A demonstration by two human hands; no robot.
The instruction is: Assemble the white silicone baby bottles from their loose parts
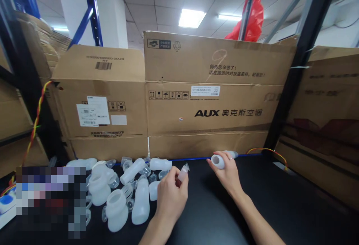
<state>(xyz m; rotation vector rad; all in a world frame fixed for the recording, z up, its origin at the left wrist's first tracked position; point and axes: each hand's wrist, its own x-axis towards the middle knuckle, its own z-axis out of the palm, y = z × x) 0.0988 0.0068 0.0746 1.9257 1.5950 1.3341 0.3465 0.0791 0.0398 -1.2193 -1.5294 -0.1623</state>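
Note:
My left hand (171,190) pinches a small translucent cap (183,172) between thumb and fingers, above the black tabletop. In my right hand (227,172) is a white translucent bottle (218,161), lying on its side with its round open mouth towards me. Its far end shows beyond my fingers. The cap and the bottle are apart. Close to the left hand, a heap of similar translucent parts covers the table: a wide-necked bottle (117,211), a curved bottle (141,202), another bottle (132,171) on its side, and several loose clear caps (153,177).
A tall cardboard sheet (174,121) stands along the table's back edge, with dark metal rack posts (297,73) at the sides. At the left, a pixelated patch hides part of the table beside a white power strip (8,209). A twisted red-yellow wire (35,125) hangs there.

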